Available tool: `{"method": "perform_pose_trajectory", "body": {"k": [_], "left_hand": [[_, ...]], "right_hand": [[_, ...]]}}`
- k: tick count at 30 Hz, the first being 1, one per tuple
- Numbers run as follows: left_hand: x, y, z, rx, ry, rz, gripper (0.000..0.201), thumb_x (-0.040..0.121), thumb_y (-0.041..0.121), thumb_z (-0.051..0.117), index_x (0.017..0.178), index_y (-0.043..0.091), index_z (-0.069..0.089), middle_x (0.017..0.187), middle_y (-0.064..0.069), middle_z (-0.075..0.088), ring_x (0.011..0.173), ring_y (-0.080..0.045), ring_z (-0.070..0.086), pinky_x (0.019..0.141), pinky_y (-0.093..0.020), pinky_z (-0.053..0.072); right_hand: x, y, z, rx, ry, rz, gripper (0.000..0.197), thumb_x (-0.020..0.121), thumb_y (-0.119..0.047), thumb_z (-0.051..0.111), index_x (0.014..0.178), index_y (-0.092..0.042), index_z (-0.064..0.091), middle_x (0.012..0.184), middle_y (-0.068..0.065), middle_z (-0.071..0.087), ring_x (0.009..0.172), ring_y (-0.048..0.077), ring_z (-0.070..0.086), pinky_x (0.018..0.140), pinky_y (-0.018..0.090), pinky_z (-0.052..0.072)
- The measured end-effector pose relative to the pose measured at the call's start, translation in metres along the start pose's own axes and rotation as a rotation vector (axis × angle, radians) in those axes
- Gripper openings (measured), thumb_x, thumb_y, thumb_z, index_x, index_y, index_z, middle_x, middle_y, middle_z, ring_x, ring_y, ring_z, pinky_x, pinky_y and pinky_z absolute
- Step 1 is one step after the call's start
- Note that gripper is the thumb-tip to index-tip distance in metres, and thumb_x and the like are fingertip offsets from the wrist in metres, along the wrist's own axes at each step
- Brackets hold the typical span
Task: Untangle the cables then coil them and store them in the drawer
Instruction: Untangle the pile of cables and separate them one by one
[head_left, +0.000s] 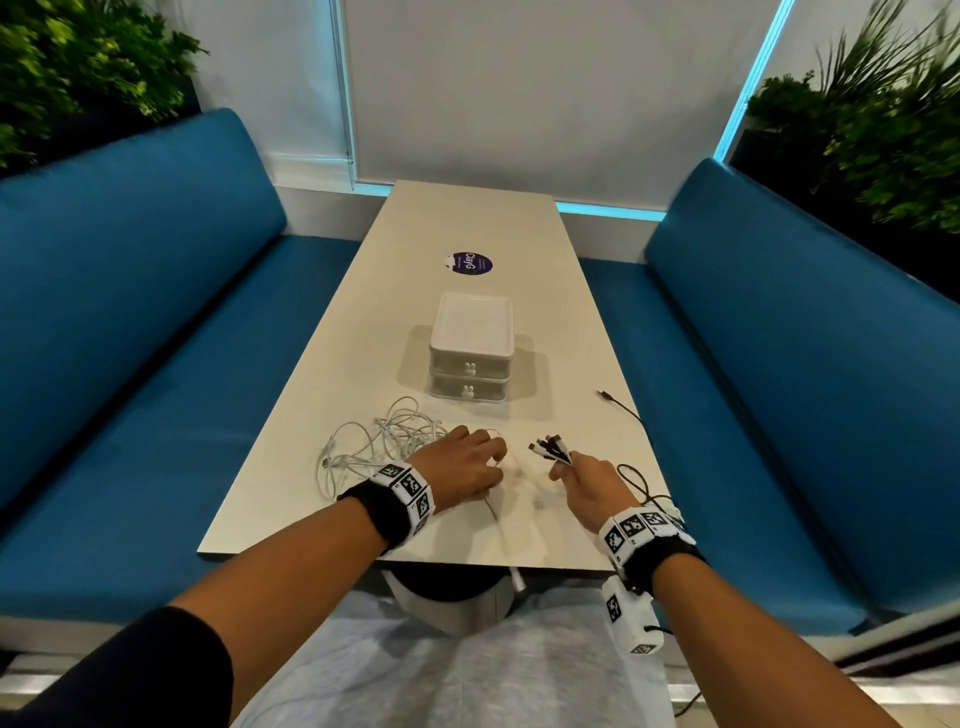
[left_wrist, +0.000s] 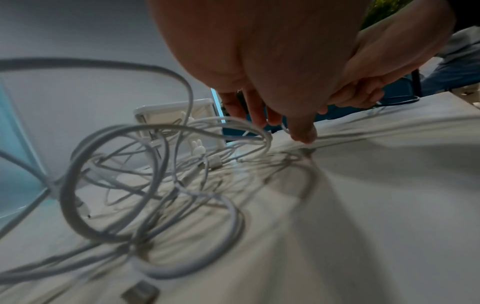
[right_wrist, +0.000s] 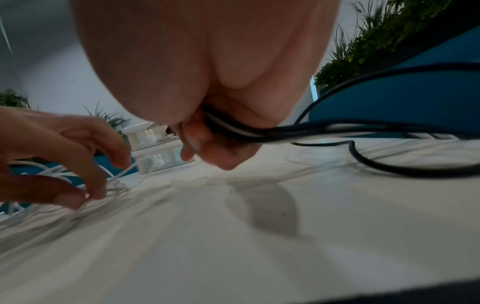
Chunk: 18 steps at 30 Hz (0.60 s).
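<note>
One drawer unit (head_left: 471, 353), two closed drawers, beyond my hands; contents unseen. My right hand (head_left: 587, 480) grips bundled cable ends (head_left: 550, 448). My left hand (head_left: 465, 462), fingers curled, pinches a strand of the white cable tangle (head_left: 379, 441).

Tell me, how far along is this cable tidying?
Early. Done: the right hand grips a gathered bundle of black and white cable ends. In hand: the left hand picks at the tangled heap of white cables. Left: nothing looks coiled, a loose black cable trails on the beige table, and both drawers of the small white drawer box are closed.
</note>
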<state>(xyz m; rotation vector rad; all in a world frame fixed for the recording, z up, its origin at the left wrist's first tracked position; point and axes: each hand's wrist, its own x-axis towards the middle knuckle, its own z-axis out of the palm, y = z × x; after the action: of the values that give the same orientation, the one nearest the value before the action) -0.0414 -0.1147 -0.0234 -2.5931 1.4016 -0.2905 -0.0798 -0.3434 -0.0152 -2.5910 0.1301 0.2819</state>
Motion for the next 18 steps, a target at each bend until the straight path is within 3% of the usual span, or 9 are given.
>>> {"method": "perform_pose_trajectory", "body": {"k": [2,4,6,9,13,15,18], "left_hand": [[0.0,-0.002,-0.001,0.016,0.039,-0.055,0.01,0.085,0.026,0.072,0.089,0.018,0.069,0.12,-0.005,0.059,0.105,-0.026,0.056,0.079,-0.04,0.049],[0.0,-0.003,-0.002,0.035,0.06,-0.097,0.008,0.085,0.017,0.069,0.092,0.015,0.066,0.113,-0.005,0.062,0.101,-0.026,0.057,0.079,-0.039,0.047],[-0.001,-0.001,-0.002,0.025,0.032,-0.128,0.017,0.085,0.007,0.062,0.101,0.015,0.06,0.101,-0.005,0.061,0.092,-0.027,0.055,0.08,-0.038,0.043],[-0.003,0.001,-0.003,-0.04,-0.033,-0.235,0.041,0.085,0.0,0.056,0.122,0.017,0.053,0.101,-0.004,0.061,0.09,-0.027,0.057,0.09,-0.04,0.037],[0.002,0.0,0.002,-0.117,-0.056,-0.426,0.015,0.098,0.007,0.042,0.109,0.016,0.046,0.094,-0.002,0.069,0.068,-0.028,0.052,0.098,-0.037,0.029],[0.004,0.001,-0.002,-0.182,-0.043,-0.501,0.01,0.102,0.013,0.034,0.107,0.015,0.043,0.089,-0.006,0.071,0.069,-0.03,0.052,0.093,-0.035,0.031],[0.007,0.005,-0.014,-0.272,0.0,-0.62,0.018,0.106,0.019,0.029,0.111,0.011,0.044,0.089,-0.012,0.07,0.087,-0.032,0.057,0.072,-0.035,0.022]], "right_hand": [[0.0,-0.003,0.002,0.045,0.016,-0.006,0.027,0.102,-0.03,0.035,0.099,-0.023,0.061,0.095,0.012,0.064,0.077,0.029,0.061,0.067,0.033,0.049],[0.002,-0.003,0.002,0.119,0.052,0.017,0.025,0.1,-0.028,0.034,0.095,-0.023,0.057,0.09,0.012,0.062,0.069,0.028,0.059,0.064,0.036,0.052],[0.004,-0.003,-0.002,0.156,0.107,0.069,0.024,0.1,-0.023,0.033,0.098,-0.021,0.056,0.095,0.012,0.058,0.07,0.026,0.056,0.062,0.033,0.048],[0.009,-0.003,-0.006,0.177,0.195,0.153,0.026,0.102,-0.022,0.031,0.107,-0.015,0.056,0.106,0.012,0.054,0.081,0.028,0.052,0.069,0.03,0.038],[0.014,-0.008,-0.007,0.242,0.245,0.221,0.03,0.103,-0.024,0.031,0.111,-0.009,0.056,0.108,0.015,0.056,0.087,0.03,0.048,0.076,0.033,0.039],[0.016,-0.008,-0.006,0.274,0.28,0.24,0.03,0.103,-0.023,0.031,0.111,-0.008,0.056,0.111,0.017,0.058,0.091,0.032,0.051,0.078,0.035,0.042],[0.018,-0.007,-0.005,0.344,0.309,0.266,0.029,0.101,-0.018,0.032,0.109,-0.01,0.058,0.116,0.019,0.059,0.104,0.035,0.054,0.086,0.037,0.043]]}}
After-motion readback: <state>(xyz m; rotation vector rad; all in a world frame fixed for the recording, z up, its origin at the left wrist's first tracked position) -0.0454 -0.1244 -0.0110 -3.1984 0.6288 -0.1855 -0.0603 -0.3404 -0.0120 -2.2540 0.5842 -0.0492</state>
